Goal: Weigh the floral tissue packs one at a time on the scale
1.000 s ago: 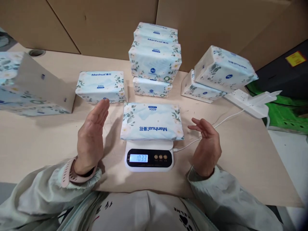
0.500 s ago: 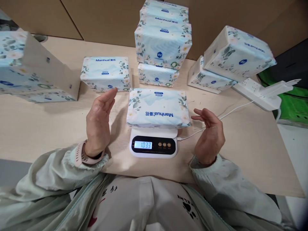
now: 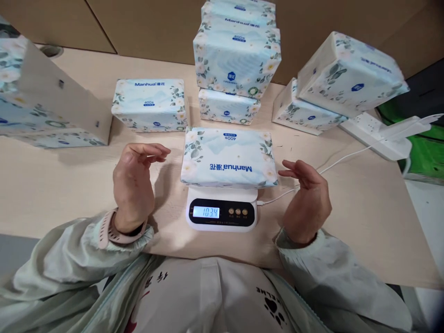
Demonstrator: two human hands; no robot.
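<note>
A pack of tissues (image 3: 229,155), pale blue with flowers and upside-down lettering, lies flat on a white digital scale (image 3: 222,226). The scale's lit display (image 3: 206,212) shows digits that look like 103.4. To the left of the pack, my left hand (image 3: 135,185) is held apart from it, fingers loosely bent and holding nothing. My right hand (image 3: 305,199) is just off the pack's right side, with its fingertips close to it but a small gap between, also empty. A pink band (image 3: 109,229) is around my left wrist.
Stacked tissue packs stand at the left (image 3: 65,97), back middle (image 3: 237,60) and right (image 3: 354,74). A single pack (image 3: 149,104) sits behind my left hand. At the right lies a white power strip (image 3: 381,138), and a white cable (image 3: 342,162) runs towards the scale.
My left hand has moved away from the pack, leftward and down, its fingers bending more. My right hand has barely moved. The display's last digit reads differently.
</note>
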